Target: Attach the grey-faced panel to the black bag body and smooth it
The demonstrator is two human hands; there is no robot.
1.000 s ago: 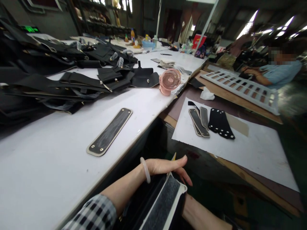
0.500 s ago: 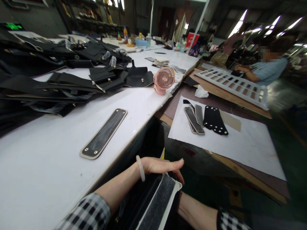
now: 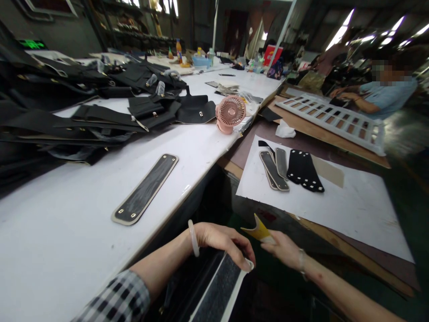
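Observation:
My left hand (image 3: 221,237), with a pale bangle on the wrist, curls over the top end of a black bag (image 3: 219,284) with whitish edges on my lap. Its thumb and fingers grip the corner there. To the right, my right hand (image 3: 284,251) is closed around a yellow scraper-like tool (image 3: 259,229) with a notched end. That tool is held in the air, apart from the bag. On the white table at left lies a long dark panel (image 3: 145,190) with a beige border and metal studs at its ends.
Stacked black bag pieces (image 3: 100,116) cover the table's far left. A pink fan (image 3: 231,112) stands at the table's right edge. On the lower table, a white sheet (image 3: 351,214) bears several strips and a black studded piece (image 3: 304,170). Beyond a white rack (image 3: 331,118) sits a person (image 3: 385,98).
My right hand has come out from behind the bag's end to the right, bringing the yellow tool into view. My left fingers have curled down onto the bag's corner.

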